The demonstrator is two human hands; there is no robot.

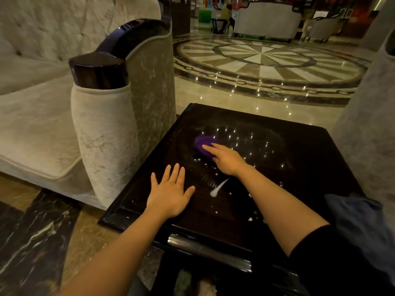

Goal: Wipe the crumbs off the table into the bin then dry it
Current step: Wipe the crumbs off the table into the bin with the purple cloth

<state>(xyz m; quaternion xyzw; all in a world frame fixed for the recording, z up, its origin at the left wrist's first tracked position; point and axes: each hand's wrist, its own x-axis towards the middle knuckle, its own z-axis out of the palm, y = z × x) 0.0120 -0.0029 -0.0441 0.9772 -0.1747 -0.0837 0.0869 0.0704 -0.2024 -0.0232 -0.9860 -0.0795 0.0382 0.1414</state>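
A glossy black square table [299,167] fills the middle of the head view. My right hand [226,160] presses a purple cloth [203,144] flat on its top near the centre. My left hand [171,193] lies flat and open on the near left part of the table, holding nothing. White crumbs [249,219] and a white smear [218,188] are scattered between my two forearms. Below the table's near edge, a dark bin [192,280] is partly visible; its contents are unclear.
A cream sofa with a dark-capped armrest [102,107] stands close to the table's left side. A blue-grey cloth [352,212] lies at the table's right edge. Another pale armchair [372,124] is on the right. Polished marble floor [256,67] stretches beyond.
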